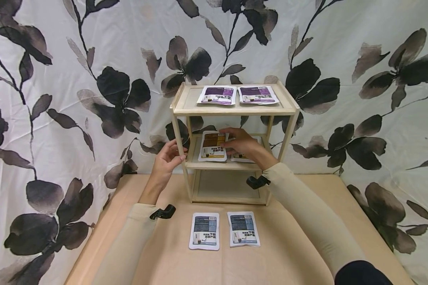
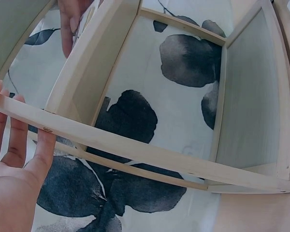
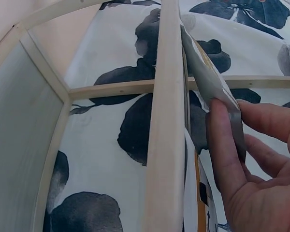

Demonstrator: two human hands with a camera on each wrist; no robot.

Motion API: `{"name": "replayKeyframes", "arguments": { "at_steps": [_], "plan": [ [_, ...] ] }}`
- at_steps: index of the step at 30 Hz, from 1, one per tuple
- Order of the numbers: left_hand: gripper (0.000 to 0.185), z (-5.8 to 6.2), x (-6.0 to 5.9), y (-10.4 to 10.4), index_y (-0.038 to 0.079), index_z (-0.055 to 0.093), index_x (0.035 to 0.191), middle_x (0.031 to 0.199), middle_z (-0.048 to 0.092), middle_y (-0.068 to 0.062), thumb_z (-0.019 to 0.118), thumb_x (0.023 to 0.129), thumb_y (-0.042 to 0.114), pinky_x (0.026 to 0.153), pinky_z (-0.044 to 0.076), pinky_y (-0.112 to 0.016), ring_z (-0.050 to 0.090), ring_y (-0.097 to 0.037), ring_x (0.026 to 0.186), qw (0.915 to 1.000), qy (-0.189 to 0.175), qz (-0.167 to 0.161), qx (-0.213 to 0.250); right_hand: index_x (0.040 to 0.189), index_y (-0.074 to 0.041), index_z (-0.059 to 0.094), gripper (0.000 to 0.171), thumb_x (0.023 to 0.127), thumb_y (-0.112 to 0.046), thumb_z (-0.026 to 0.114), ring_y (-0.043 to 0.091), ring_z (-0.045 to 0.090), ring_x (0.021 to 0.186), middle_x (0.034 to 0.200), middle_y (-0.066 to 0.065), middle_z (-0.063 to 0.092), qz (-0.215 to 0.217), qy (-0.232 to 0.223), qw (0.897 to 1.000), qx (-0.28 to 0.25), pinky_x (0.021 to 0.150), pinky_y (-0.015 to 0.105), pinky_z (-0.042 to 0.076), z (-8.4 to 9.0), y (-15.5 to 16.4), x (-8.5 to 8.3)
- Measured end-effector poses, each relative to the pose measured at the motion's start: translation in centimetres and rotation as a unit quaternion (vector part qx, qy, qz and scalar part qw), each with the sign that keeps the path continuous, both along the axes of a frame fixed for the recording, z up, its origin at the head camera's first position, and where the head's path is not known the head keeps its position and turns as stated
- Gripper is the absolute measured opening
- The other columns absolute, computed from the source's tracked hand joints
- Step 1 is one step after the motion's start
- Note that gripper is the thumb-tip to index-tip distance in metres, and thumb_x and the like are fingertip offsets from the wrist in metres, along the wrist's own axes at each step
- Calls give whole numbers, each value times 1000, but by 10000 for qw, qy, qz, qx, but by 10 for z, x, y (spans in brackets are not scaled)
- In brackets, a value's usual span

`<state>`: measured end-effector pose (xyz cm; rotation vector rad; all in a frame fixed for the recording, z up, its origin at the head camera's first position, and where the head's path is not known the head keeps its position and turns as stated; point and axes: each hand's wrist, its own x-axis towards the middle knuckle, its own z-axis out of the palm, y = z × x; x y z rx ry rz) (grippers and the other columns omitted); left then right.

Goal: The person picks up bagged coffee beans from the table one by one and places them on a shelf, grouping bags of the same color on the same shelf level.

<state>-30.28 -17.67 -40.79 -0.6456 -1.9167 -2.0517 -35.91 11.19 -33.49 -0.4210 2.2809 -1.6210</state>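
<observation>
The right hand (image 1: 244, 146) pinches an orange-labelled packet (image 1: 213, 147) lying on the wooden rack's (image 1: 235, 109) middle shelf, long axis front-to-back, just left of its fingers. The left hand (image 1: 168, 158), fingers straight, steadies the rack's left post.

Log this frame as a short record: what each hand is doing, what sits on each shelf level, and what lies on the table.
left hand: fingers rest against the front left post of the wooden shelf, at the middle level
right hand: pinches the brown packet on the middle shelf
top shelf: two purple packets, side by side
middle shelf: brown packet, plus a second packet mostly hidden under the right hand
bottom shelf: nothing visible
table: two blue packets in front of the shelf
</observation>
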Motion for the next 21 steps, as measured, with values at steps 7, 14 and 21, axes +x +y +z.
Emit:
{"name": "replayKeyframes", "arguments": {
  "at_steps": [7,14,21],
  "plan": [
    [52,1,1,1,13,57,140,119,59,-29,67,93,-6,90,56,-29,65,-23,105,10000,-42,35,-73,157,-9,36,65,99,-10,65,39,65,115,143,23,41,-237,-142,9995,161,94,40,57,-1,-4,0],
    [51,1,2,1,12,56,140,112,66,-4,66,94,-6,90,56,-28,65,-21,105,10000,-25,32,-75,159,-5,30,70,99,-13,65,37,63,121,155,22,39,-291,102,9970,708,105,46,50,5,-1,6],
    [51,1,1,1,12,57,140,112,66,-3,67,93,-7,90,57,-29,65,-20,105,10000,-12,-9,-24,157,-2,32,68,99,-18,64,35,62,118,152,22,42,-153,359,9915,1240,103,48,50,17,2,16]
  ]
}}
